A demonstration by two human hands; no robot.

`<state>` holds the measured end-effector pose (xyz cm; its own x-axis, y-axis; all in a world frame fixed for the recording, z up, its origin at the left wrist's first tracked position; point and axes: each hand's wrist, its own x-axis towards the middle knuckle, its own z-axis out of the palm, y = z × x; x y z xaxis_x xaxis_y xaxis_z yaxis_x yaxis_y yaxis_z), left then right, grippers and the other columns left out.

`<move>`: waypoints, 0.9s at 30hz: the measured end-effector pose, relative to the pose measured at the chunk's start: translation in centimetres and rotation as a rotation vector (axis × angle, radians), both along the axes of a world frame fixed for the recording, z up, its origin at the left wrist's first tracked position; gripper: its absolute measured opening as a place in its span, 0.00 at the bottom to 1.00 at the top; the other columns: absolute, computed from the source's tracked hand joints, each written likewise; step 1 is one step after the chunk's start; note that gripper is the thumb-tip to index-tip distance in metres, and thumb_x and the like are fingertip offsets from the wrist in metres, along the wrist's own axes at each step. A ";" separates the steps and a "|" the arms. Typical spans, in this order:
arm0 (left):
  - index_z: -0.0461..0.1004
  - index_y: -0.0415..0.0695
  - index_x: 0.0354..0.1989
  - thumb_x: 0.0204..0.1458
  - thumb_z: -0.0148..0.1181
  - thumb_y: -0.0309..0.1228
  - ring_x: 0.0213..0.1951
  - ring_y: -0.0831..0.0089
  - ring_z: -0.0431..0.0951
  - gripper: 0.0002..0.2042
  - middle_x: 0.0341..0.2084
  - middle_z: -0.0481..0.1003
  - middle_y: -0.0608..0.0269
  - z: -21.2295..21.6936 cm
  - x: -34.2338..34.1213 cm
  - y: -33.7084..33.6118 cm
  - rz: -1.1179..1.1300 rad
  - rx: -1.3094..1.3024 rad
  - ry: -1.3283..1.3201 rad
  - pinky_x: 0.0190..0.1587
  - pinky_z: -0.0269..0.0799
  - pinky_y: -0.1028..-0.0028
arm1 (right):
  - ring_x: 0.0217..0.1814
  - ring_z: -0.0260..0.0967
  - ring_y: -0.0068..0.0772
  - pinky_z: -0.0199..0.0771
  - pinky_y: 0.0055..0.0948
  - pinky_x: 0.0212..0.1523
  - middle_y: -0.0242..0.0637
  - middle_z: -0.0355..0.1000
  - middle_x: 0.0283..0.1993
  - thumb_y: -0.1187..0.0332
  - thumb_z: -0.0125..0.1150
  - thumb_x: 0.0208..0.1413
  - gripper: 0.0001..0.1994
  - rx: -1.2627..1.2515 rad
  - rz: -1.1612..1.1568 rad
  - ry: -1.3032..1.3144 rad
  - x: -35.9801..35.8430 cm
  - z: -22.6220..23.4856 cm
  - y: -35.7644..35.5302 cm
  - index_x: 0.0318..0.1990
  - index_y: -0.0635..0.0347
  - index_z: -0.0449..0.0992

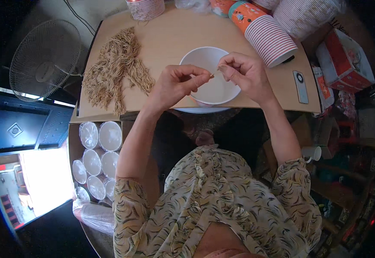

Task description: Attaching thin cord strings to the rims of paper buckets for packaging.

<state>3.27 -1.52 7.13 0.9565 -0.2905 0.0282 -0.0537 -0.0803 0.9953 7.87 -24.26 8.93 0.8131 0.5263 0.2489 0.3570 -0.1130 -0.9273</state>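
Note:
Both hands are raised over a large white paper tub (207, 53) at the table's near edge. My left hand (179, 84) is closed in a pinch, with a tiny pale tip showing at its fingertips, too small to name. A short gap away, my right hand (244, 74) also pinches with thumb and forefinger; what it grips, if anything, cannot be made out. To the left of my left hand lies a heap of tan, twisted cords (116, 64), spread loosely over the tabletop.
Stacked orange-and-white paper tubs (269, 41) lie on the table (166, 38) at the far right. A phone (300, 87) rests at the right edge. Wrapped cups (96, 165) fill a carton at the lower left. A fan (45, 60) stands left; a red-and-white box (344, 71) sits right.

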 end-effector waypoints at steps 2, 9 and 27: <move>0.83 0.42 0.44 0.59 0.65 0.35 0.30 0.83 0.75 0.11 0.31 0.80 0.67 -0.5 -0.1 -0.2 0.043 0.006 -0.029 0.34 0.72 0.80 | 0.28 0.66 0.12 0.67 0.17 0.29 0.26 0.72 0.28 0.73 0.60 0.62 0.06 0.016 -0.004 0.050 0.0 0.1 0.1 0.39 0.68 0.77; 0.83 0.39 0.42 0.56 0.66 0.25 0.32 0.79 0.79 0.08 0.33 0.81 0.62 -2.6 -0.4 -1.4 0.173 0.003 -0.376 0.37 0.76 0.77 | 0.24 0.65 0.14 0.67 0.19 0.27 0.27 0.70 0.24 0.74 0.59 0.61 0.06 0.033 0.012 0.171 0.3 -0.4 0.9 0.37 0.70 0.77; 0.79 0.36 0.40 0.51 0.65 0.17 0.32 0.75 0.82 0.08 0.34 0.80 0.60 -1.9 -1.5 -2.8 0.314 0.170 -0.745 0.30 0.79 0.76 | 0.29 0.70 0.15 0.70 0.22 0.30 0.29 0.77 0.27 0.72 0.62 0.58 0.07 -0.218 -0.035 0.208 -0.2 0.6 0.8 0.36 0.69 0.80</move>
